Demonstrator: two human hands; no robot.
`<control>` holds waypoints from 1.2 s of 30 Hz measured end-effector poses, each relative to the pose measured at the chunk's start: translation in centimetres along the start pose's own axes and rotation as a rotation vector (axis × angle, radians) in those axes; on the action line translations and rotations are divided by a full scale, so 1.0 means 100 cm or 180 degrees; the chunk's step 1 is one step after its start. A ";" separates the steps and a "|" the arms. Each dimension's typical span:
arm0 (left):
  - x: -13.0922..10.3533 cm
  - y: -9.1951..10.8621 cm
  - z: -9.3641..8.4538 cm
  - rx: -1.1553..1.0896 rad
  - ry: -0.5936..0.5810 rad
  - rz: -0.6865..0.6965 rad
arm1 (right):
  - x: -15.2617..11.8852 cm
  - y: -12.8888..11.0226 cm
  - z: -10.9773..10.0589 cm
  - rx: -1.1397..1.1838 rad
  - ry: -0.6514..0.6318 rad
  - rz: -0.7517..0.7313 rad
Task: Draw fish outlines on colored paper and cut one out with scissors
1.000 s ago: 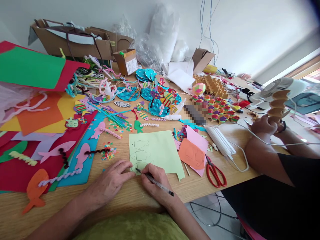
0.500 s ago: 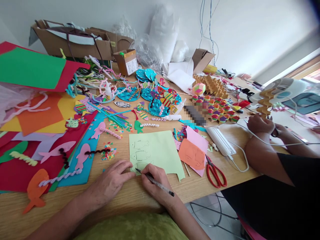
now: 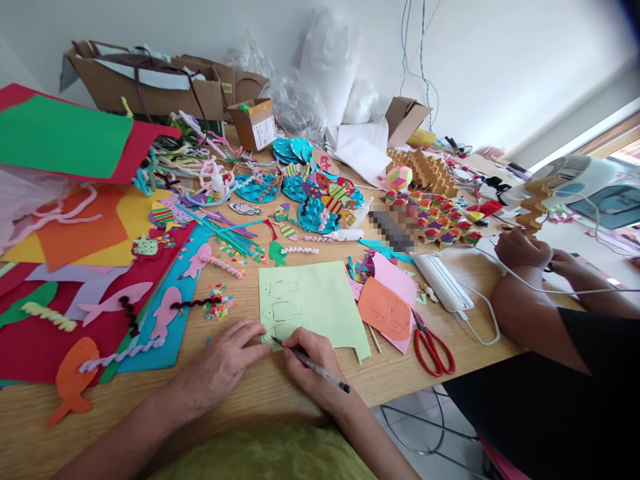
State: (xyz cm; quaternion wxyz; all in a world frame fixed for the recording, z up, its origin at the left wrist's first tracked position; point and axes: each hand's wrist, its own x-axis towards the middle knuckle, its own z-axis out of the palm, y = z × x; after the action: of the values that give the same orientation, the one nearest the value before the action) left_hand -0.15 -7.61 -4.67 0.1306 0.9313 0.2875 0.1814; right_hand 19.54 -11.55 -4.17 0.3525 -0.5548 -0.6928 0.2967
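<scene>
A light green sheet (image 3: 325, 307) lies on the wooden table (image 3: 240, 413), with fish outlines drawn down its left side. My right hand (image 3: 313, 367) is closed around a black-tipped pen (image 3: 320, 369), whose point touches the lowest fish drawing. Beside it, my left hand (image 3: 227, 360) rests with its fingers apart, the fingertips on the sheet's lower left edge. Right of the sheet are an orange paper (image 3: 384, 310) with fish outlines, partly over a pink paper, and red-handled scissors (image 3: 434, 347).
At the right, another person's hands (image 3: 525, 250) hold a cardboard strip near a fan (image 3: 575, 177). A white power strip (image 3: 444, 283) with a cable sits between us. Paper fish and coloured sheets (image 3: 30, 333) cover the left; boxes (image 3: 145, 83) stand behind.
</scene>
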 end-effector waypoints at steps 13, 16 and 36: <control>0.001 0.001 0.000 -0.0006 0.0069 0.0053 | 0.000 0.001 0.000 0.0050 -0.0017 -0.0008; 0.001 0.002 -0.001 0.0009 0.0064 0.0074 | 0.000 0.001 0.000 0.0045 0.0011 0.0006; 0.000 0.001 -0.001 0.0004 -0.0015 0.0024 | 0.001 0.000 0.000 0.0031 0.0023 -0.0005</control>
State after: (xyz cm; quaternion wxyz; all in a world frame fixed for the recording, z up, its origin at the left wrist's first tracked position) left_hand -0.12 -7.65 -4.51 0.1301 0.9329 0.2839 0.1795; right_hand 19.54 -11.48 -4.15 0.3579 -0.5536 -0.6905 0.2977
